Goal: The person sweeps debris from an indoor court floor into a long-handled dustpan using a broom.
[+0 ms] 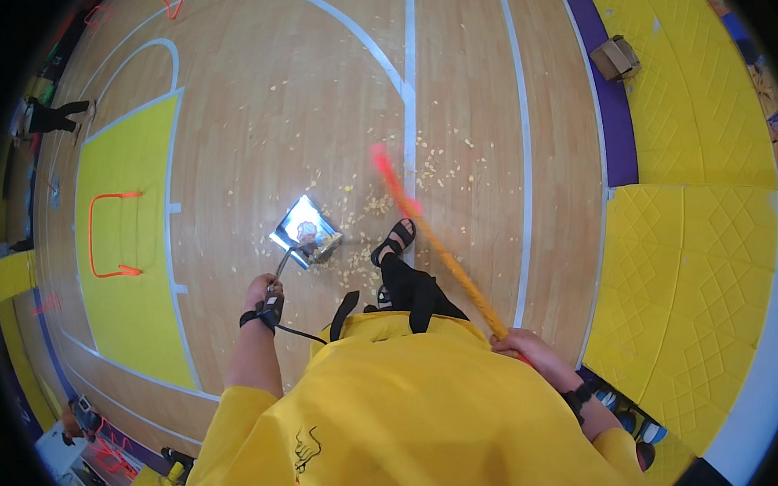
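A shiny metal dustpan (306, 231), gripped by the left hand (261, 291), rests on the wooden floor (264, 104); the orange-yellow broom (437, 250) is clasped by the right hand (524, 345). Little is collected; pale crumbs (428, 170) remain widely scattered.

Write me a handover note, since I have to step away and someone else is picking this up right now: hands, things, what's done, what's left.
Left hand: gripping the handle of the metal dustpan, which sits tilted on the wooden floor, pale scraps already in it.
Right hand: gripping the orange-yellow broom handle; its pink end is blurred out past the sandalled foot.
Done: part of the scraps are in the pan.
Left: crumbs are scattered ahead and right of the pan, across the white court line.
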`<state>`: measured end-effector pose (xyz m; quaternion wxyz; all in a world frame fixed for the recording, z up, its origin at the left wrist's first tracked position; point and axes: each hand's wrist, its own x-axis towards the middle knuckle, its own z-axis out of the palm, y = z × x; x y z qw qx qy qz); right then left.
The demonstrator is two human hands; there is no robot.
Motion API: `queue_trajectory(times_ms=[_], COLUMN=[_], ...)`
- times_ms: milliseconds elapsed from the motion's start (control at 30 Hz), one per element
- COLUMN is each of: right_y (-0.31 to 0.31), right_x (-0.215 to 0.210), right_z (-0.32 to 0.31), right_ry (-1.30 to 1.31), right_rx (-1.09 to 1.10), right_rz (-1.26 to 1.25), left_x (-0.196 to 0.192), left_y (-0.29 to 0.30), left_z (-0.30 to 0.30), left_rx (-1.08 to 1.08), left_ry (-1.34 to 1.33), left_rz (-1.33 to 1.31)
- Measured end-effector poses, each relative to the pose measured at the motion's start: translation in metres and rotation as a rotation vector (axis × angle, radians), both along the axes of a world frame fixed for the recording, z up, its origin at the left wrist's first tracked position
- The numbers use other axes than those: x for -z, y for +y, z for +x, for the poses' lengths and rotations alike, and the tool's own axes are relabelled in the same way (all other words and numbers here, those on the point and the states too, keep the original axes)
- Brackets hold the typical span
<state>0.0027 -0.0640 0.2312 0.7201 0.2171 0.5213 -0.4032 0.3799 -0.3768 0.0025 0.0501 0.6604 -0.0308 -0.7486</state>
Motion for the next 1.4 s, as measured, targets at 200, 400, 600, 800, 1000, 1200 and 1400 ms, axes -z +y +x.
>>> queue_trajectory(times_ms=[200, 400, 600, 800, 1000, 1200, 1400], right_y=[-0.056, -0.067, -0.06, -0.048, -0.065, -0.15, -0.249], right_x=[0.026, -0.002, 0.003, 0.019, 0.016, -0.003, -0.006], right_z=[-0.014, -0.048, -0.069, -0.082, -0.074, -0.03, -0.018], right_ry=[-0.313, 0.061, 0.184, 0.235, 0.179, -0.171, -0.551], right_rx=[0.129, -0.108, 0.178, 0.571, 0.748, 0.651, 0.838], right_rz=[-0.136, -0.147, -0.049, 0.091, 0.088, 0.001, -0.242], left_x=[-0.004, -0.004, -0.011, -0.019, -0.005, 0.007, 0.012], left_y=[-0.038, -0.085, -0.125, -0.168, -0.231, -0.283, -0.333], left_z=[-0.082, -0.076, -0.068, -0.064, -0.072, -0.134, -0.2], left_rx=[0.06, -0.055, -0.041, -0.024, 0.202, 0.357, 0.413], left_ry=[-0.015, 0.038, -0.019, -0.04, -0.079, -0.082, -0.044], left_rz=[-0.027, -0.016, -0.047, -0.054, -0.119, -0.104, 0.014])
